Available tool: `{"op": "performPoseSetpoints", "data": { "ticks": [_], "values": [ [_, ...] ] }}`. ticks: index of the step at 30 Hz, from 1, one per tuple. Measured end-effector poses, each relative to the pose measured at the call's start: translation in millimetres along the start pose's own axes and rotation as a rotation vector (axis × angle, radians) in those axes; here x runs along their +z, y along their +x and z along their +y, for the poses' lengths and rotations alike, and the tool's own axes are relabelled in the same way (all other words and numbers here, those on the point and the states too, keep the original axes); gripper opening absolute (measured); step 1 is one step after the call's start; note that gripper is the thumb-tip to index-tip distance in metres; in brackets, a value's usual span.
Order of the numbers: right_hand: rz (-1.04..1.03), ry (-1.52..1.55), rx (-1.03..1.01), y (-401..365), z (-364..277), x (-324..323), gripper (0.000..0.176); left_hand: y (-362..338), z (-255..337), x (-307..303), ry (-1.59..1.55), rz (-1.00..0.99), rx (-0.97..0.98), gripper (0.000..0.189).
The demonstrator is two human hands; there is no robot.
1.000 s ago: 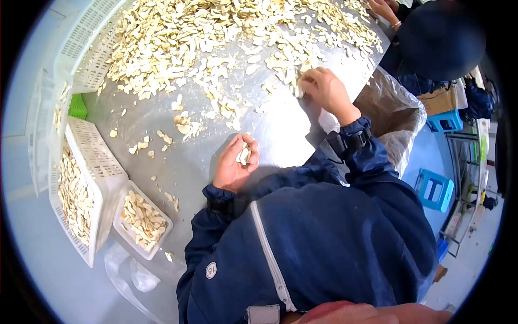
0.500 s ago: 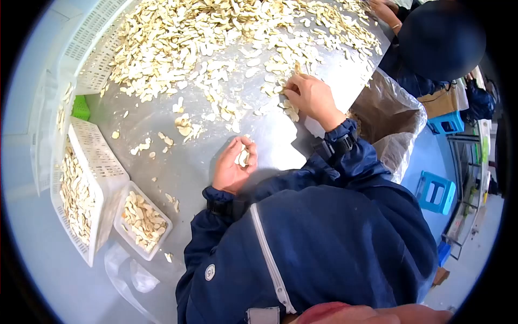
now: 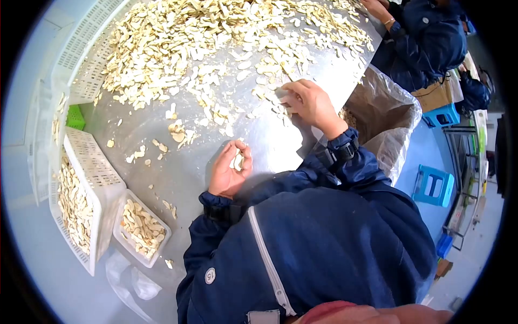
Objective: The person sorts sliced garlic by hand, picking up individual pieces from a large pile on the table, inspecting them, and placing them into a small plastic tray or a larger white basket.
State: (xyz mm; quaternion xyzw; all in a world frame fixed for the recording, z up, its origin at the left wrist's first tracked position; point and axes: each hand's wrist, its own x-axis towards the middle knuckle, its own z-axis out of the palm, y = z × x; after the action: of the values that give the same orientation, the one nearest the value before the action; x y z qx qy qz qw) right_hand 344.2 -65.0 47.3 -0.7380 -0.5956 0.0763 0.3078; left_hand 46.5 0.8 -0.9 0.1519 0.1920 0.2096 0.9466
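My left hand [image 3: 231, 170] is curled palm up just above the metal table, with a few pale dried slices [image 3: 238, 161] in its bent fingers. Farther right, my right hand [image 3: 313, 105] reaches to the near edge of a broad spread of similar slices [image 3: 162, 54]. Its thumb and fingers are bent together over the slices there, and what lies between the fingertips is hidden. A few loose slices [image 3: 181, 132] lie to the left of my hands.
Left on the metal table [image 3: 137, 175] stand a white perforated basket [image 3: 97, 162] and a small white tray [image 3: 166, 240], both holding slices. A lined bin [image 3: 396, 124] stands at right, near a co-worker [image 3: 426, 48] and blue stools [image 3: 433, 185].
My right hand stays at the slices' edge, its fingers shifted slightly and more bent. My left hand keeps its slices. The view has shifted a little; the co-worker's head has moved up and away.
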Motion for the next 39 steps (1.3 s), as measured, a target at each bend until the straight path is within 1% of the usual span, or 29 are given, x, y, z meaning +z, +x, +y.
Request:
{"op": "performPoseSetpoints", "data": {
  "ticks": [2,5,8,10,12,13,14,15,16,17,18,19,20,22,23,25,26,27,28,29,32,33,34,35,36,38,39],
  "values": [
    [0.007,-0.043,0.046,-0.6,8.6,2.4,0.021,0.8,0.2,-1.3,0.004,-0.002,0.002,0.024],
    [-0.010,-0.004,-0.051,-0.3,3.2,8.8,0.016,0.2,1.7,1.9,0.035,0.010,0.007,0.024],
    [-0.127,-0.038,0.040,3.4,-3.5,7.8,0.015,-0.5,1.7,0.6,0.010,-0.015,0.008,0.022],
    [-0.143,-0.032,0.140,3.1,-10.5,5.4,0.016,-0.9,0.0,-1.4,0.039,-0.027,0.006,0.020],
    [-0.141,-0.045,0.180,6.3,-11.4,11.9,0.018,-0.5,0.7,-3.7,0.073,-0.049,0.018,0.020],
    [-0.124,0.042,0.178,6.5,-11.9,12.7,0.018,0.9,-2.0,-4.1,0.087,-0.056,0.029,0.020],
    [-0.139,0.046,0.165,9.9,-15.3,13.0,0.017,0.2,-3.2,-5.6,0.097,-0.050,0.056,0.020],
    [-0.179,0.078,0.139,15.3,-25.9,10.1,0.017,1.1,-3.6,-6.6,0.131,-0.074,0.075,0.020],
    [-0.205,0.186,0.136,19.8,-35.3,13.1,0.020,2.3,-3.9,-8.6,0.165,-0.093,0.090,0.021],
    [-0.274,0.145,0.141,25.4,-49.3,14.4,0.022,0.1,-5.4,-5.9,0.199,-0.074,0.124,0.022],
    [-0.331,0.201,0.141,30.7,-63.2,17.9,0.021,0.0,-5.7,-5.9,0.166,-0.086,0.122,0.023],
    [-0.355,0.202,0.097,36.1,-72.1,23.5,0.020,0.7,-5.6,-6.2,0.133,-0.097,0.120,0.024],
    [-0.370,0.200,0.059,42.5,-81.9,29.0,0.020,3.0,-6.6,-9.2,0.037,-0.150,0.092,0.026],
    [-0.382,0.196,-0.034,54.9,-105.7,45.2,0.019,9.5,-12.1,-17.4,-0.010,-0.216,0.107,0.028],
    [-0.372,0.189,-0.069,54.5,-122.8,46.0,0.019,5.8,-12.4,-12.8,0.020,-0.194,0.126,0.027],
    [-0.521,0.148,-0.183,63.8,-170.1,56.1,0.020,5.5,-12.6,-10.7,0.012,-0.119,0.119,0.024],
    [-0.527,0.296,-0.275,60.3,-190.5,69.6,0.019,7.8,-13.1,-9.1,0.014,-0.091,0.104,0.023],
    [-0.571,0.413,-0.258,54.5,-224.2,70.5,0.023,12.6,-13.4,-13.5,0.014,-0.112,0.059,0.020],
    [-0.658,0.703,-0.169,45.2,-240.5,84.0,0.032,11.0,-18.9,-21.8,0.350,-0.295,0.376,0.018],
    [-0.700,0.942,-0.174,35.7,-265.5,78.8,0.039,-3.1,-13.2,-6.0,0.189,-0.237,0.395,0.017],
    [-0.549,0.806,-0.489,33.4,-271.0,74.9,0.040,-17.6,-16.0,-0.3,0.034,-0.211,0.542,0.016],
    [-0.494,0.634,-0.483,34.9,-262.1,67.8,0.037,-6.6,-13.0,-10.7,0.144,-0.215,0.434,0.016],
    [-0.422,0.541,-0.482,36.5,-246.1,65.5,0.037,0.7,-12.2,-14.9,0.251,-0.225,0.317,0.016],
    [-0.342,0.442,-0.468,36.2,-223.6,65.7,0.036,-0.1,-14.3,-9.3,-0.003,-0.094,0.136,0.017],
    [-0.251,0.332,-0.439,33.8,-201.7,65.6,0.036,-0.4,-13.4,-8.4,-0.007,-0.092,0.143,0.017],
    [-0.135,0.235,-0.370,28.4,-152.4,62.8,0.035,1.8,-11.9,-6.5,-0.010,-0.119,0.103,0.019],
    [-0.069,0.168,-0.316,21.3,-124.2,57.5,0.035,-0.2,-11.8,-5.9,0.232,-0.110,0.206,0.020]
  ]
}}
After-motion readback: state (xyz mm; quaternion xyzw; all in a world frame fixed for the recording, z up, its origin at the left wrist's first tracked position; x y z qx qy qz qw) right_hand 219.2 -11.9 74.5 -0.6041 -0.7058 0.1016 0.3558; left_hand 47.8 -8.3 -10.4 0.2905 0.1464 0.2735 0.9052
